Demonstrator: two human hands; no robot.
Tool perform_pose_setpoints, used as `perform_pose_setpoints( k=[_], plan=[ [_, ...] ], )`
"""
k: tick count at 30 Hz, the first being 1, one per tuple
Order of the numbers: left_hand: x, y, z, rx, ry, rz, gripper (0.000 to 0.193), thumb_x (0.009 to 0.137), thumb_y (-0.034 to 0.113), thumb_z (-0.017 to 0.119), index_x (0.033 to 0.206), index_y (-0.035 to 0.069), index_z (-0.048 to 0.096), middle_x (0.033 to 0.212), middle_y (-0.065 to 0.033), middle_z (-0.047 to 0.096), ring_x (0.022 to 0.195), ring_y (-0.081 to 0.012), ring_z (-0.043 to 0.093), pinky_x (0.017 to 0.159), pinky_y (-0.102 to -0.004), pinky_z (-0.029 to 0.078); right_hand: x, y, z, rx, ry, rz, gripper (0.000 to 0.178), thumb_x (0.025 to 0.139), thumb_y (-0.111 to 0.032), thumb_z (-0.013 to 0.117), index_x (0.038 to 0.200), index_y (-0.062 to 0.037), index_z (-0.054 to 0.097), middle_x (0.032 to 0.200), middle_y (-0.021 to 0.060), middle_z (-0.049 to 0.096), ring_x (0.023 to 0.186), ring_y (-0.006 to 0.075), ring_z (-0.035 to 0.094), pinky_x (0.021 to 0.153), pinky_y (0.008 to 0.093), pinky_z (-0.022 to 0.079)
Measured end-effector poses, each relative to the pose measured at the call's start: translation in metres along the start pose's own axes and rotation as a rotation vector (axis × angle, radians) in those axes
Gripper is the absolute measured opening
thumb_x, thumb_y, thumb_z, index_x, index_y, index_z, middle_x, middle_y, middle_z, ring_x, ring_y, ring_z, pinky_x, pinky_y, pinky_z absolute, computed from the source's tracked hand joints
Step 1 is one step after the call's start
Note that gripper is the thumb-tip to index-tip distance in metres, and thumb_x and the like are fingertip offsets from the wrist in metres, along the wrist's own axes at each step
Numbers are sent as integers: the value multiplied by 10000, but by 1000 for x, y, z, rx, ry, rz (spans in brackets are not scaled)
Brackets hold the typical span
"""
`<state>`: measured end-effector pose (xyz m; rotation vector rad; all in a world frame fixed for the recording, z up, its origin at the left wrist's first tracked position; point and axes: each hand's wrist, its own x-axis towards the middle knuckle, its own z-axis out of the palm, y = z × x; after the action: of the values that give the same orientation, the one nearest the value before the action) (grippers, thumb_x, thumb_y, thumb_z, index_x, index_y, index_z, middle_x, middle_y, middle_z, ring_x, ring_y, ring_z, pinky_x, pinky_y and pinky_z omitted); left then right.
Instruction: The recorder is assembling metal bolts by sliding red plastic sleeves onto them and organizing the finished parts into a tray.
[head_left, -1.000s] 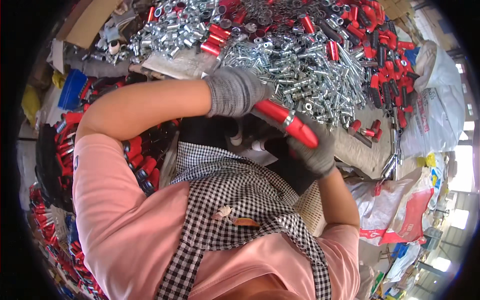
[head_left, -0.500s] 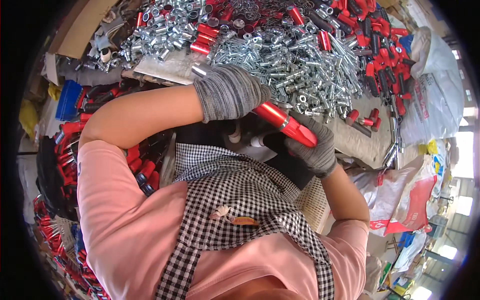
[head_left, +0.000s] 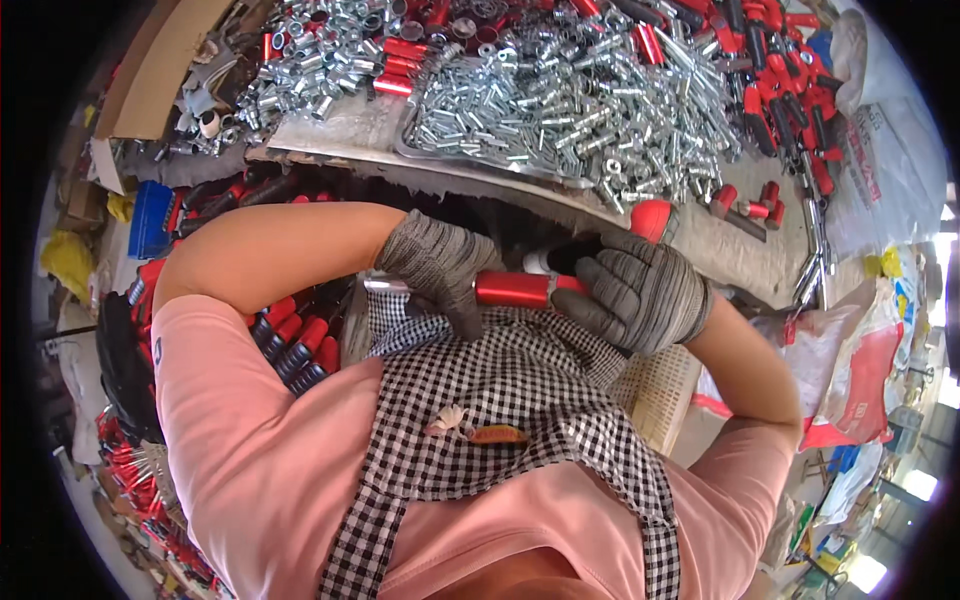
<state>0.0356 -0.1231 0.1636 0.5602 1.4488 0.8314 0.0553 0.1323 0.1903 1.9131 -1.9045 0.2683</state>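
Observation:
A red metal tube with a silver ring [head_left: 512, 290] lies level between my gloved hands, just above the apron. My left hand [head_left: 440, 268], in a grey knitted glove, is closed around its left part, and a silver end [head_left: 385, 284] sticks out beyond it. My right hand [head_left: 645, 293] wraps the tube's right end, fingers curled over it. Above that hand's knuckles shows a rounded red piece [head_left: 651, 219] at the bench edge; I cannot tell whether it joins the tube. The tube's right end is hidden by my fingers.
On the bench ahead, a metal tray [head_left: 480, 160] holds silver pins, with silver sleeves [head_left: 335, 60] at left. Red-and-black handled tools [head_left: 785, 90] pile at right. More red tools [head_left: 300, 350] lie left of my body. A cardboard box [head_left: 165, 75] stands far left.
The tube came down and nearer to my body, turning from slanted to level. My left hand lowered; my right hand shifted right and now covers the tube's right end.

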Motion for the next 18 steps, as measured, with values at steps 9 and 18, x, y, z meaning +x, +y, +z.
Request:
perform_pose_setpoints(
  k=[9,18],
  plan=[
    [7,5,-4,1219,676,204,356,678,283,706,934,63,593,749,-125,623,655,-267,629,572,-416,505,-16,-45,31,1239,140,1403,426,716,-133,700,1107,-7,588,855,65,600,655,186,594,623,348,518],
    [3,18,-13,1147,756,12,422,603,310,740,912,41,636,730,-144,632,714,-284,650,605,-424,508,-15,-28,26,1141,300,1369,456,715,-149,702,1123,4,569,858,66,607,712,183,603,680,317,515]
  ],
)
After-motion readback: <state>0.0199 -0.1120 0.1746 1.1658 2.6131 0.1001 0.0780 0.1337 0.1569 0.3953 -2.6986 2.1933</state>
